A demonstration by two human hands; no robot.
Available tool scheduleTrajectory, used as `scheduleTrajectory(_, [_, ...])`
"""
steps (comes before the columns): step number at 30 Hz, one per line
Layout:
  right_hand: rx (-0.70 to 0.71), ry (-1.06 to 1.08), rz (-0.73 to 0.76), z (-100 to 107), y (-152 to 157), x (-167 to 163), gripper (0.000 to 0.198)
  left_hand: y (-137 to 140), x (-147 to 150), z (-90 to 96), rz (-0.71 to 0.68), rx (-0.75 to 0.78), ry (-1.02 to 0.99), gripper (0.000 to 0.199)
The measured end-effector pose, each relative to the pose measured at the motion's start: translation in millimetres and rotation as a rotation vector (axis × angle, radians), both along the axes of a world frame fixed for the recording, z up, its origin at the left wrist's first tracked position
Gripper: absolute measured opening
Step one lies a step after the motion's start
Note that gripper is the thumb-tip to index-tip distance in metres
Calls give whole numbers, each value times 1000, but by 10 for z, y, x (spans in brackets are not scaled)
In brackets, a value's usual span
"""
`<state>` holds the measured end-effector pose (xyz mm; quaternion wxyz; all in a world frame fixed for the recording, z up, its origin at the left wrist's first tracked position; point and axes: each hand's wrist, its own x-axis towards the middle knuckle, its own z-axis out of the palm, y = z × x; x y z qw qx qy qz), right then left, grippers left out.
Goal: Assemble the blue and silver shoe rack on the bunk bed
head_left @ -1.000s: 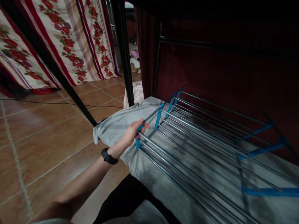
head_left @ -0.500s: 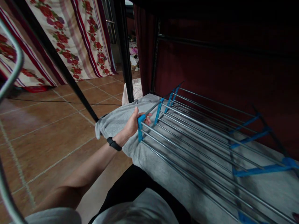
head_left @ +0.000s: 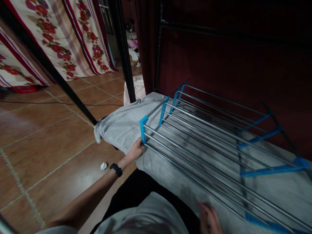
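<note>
A metal drying rack (head_left: 195, 125) with blue plastic brackets lies folded low on a grey blanket (head_left: 126, 122). My left hand (head_left: 136, 149), with a black band on the wrist, is closed at the lower end of the rack's near-left blue bracket; its fingertips are partly hidden behind that corner. At the bottom edge of the view, my right hand (head_left: 210, 219) is partly in frame, close to the rack's front rods and apart from them. Its visible fingers are stretched out, with nothing seen in them.
Black metal posts (head_left: 122, 48) frame the bed, and a dark red curtain (head_left: 219, 71) hangs behind the rack. On the left a flowered curtain (head_left: 56, 35) hangs above the tiled floor (head_left: 36, 139). A crumpled white scrap (head_left: 103, 166) and a thin cable (head_left: 60, 103) lie on the floor.
My left hand has moved down from the top of the blue corner to its lower end. My right hand has come into view at the bottom. The grey curved tube on the left has mostly left the view.
</note>
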<state>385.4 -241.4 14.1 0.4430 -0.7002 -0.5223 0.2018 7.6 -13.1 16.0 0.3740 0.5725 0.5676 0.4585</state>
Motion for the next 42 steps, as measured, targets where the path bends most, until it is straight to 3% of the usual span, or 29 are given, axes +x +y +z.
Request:
scheduleTrajectory(2, [161, -208, 270, -55, 237, -312, 27, 17, 4, -16, -46, 7, 48, 45])
scheduleTrajectory(4, [182, -442, 433, 20, 534, -626, 39, 32, -6, -27, -81, 3, 48, 45])
scheduleTrajectory(8, [150, -777, 492, 267, 1098, -1069, 48, 22, -31, -31, -120, 30, 36, 38])
scheduleTrajectory(12, [74, -912, 520, 313, 1411, -1139, 42, 16, -20, -17, -113, 33, 64, 33])
scheduleTrajectory(18, [5, -971, 500, 311, 1521, -1035, 35, 64, -43, -96, -97, 37, 115, 27])
scheduleTrajectory(31, [-242, -974, 528, 487, 1527, -1105, 39, 165, -237, -241, -275, 127, 259, 29])
scheduleTrajectory(35, [-333, -883, 573, 552, 1578, -1221, 39, 227, -435, -307, -235, 147, 379, 31])
scheduleTrajectory(42, [-339, -870, 498, 551, 1603, -1173, 37, 254, -464, -160, -395, 327, 742, 41])
